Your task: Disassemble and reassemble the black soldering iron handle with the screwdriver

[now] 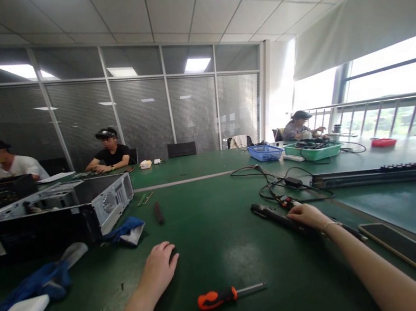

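Plainly, a green basket (pixel 314 155) holds dark cables (pixel 313 143); left hand (pixel 161 264) loosely curled, right hand (pixel 308 216) gripping unclearly.

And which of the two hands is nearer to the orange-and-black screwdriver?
The left hand: it lies close to the handle end of the screwdriver. The right hand is farther away, at the long black object.

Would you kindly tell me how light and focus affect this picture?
Head view: the window is largely washed out by daylight; head view: hazy glare shows on the green table between left hand and right hand; head view: the orange-handled screwdriver reads fairly clearly.
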A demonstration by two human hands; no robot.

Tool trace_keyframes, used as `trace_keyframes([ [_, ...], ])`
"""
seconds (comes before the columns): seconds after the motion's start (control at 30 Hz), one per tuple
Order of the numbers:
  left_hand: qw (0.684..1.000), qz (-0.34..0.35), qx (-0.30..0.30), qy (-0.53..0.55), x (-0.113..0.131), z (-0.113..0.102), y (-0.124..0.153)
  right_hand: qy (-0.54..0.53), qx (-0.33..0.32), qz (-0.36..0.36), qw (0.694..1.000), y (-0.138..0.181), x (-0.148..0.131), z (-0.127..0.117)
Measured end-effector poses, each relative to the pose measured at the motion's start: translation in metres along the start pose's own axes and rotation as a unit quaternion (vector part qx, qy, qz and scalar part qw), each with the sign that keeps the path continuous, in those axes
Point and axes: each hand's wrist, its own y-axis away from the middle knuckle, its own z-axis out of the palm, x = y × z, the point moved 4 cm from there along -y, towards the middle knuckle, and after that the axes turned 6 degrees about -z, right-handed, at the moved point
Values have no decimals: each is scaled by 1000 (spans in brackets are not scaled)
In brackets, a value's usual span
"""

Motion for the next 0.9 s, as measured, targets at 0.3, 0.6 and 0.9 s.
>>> trace_keyframes([
  [0.3,1000,-1,5,7,-4,6,-2,181,93,-14,979,-20,-4,15],
  [0.6,1000,-3,17,21,-6,5,0,259,39,-39,964,-38,-29,23],
  [0.9,1000,-2,26,8,-14,13,-11,294,9,-1,956,-60,-46,27],
])
